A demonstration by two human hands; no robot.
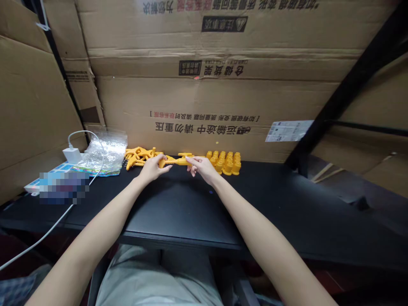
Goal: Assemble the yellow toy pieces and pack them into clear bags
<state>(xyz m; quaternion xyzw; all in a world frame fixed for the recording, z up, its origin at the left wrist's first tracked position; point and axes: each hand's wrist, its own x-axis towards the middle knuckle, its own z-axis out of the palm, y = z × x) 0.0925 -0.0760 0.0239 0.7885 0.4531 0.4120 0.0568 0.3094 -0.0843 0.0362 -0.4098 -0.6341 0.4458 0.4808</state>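
Note:
Both arms reach across a black table [178, 208] to its far edge. My left hand [154, 168] is closed around one end of a long orange plastic part [178, 160]. My right hand [201, 168] pinches the other end of the same part with its fingertips. Just left of my left hand lies a pile of similar orange plastic pieces [137, 155]. Right of my right hand stands a tight cluster of small orange cup-shaped pieces [227, 162], upright in rows.
A crumpled clear plastic bag [103, 155] lies at the back left beside a white charger [72, 155] with a cable [47, 231] running off the table's front. Cardboard boxes [207, 85] wall the back and left. A black slanted frame bar [347, 85] stands at right.

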